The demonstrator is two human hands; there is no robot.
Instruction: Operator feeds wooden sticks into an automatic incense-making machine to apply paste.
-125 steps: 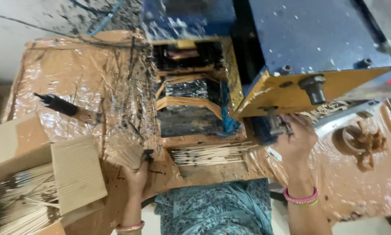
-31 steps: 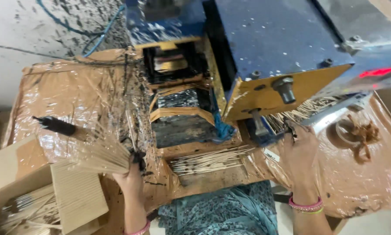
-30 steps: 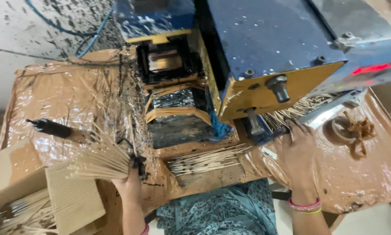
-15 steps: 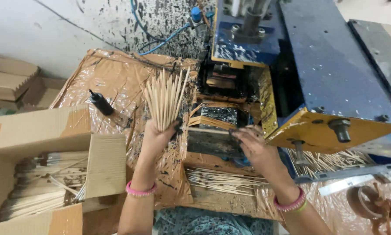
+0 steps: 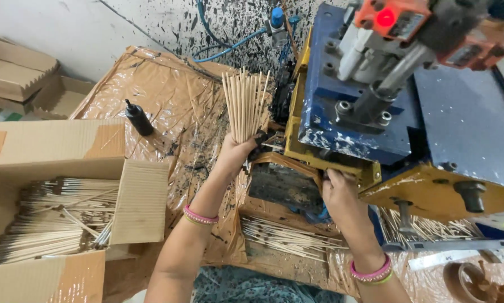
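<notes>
The left hand (image 5: 236, 152) has its grip closed around the lower end of a bundle of thin sticks (image 5: 244, 104), held upright and fanning out above the fist. Right of it, the right hand (image 5: 337, 193) reaches under the yellow edge of the blue machine (image 5: 375, 101); its fingertips are hidden there, so I cannot tell its grip. Below both hands more sticks (image 5: 288, 238) lie on the table (image 5: 168, 95). Far left, an open cardboard box (image 5: 55, 207) holds others, partly cut off.
</notes>
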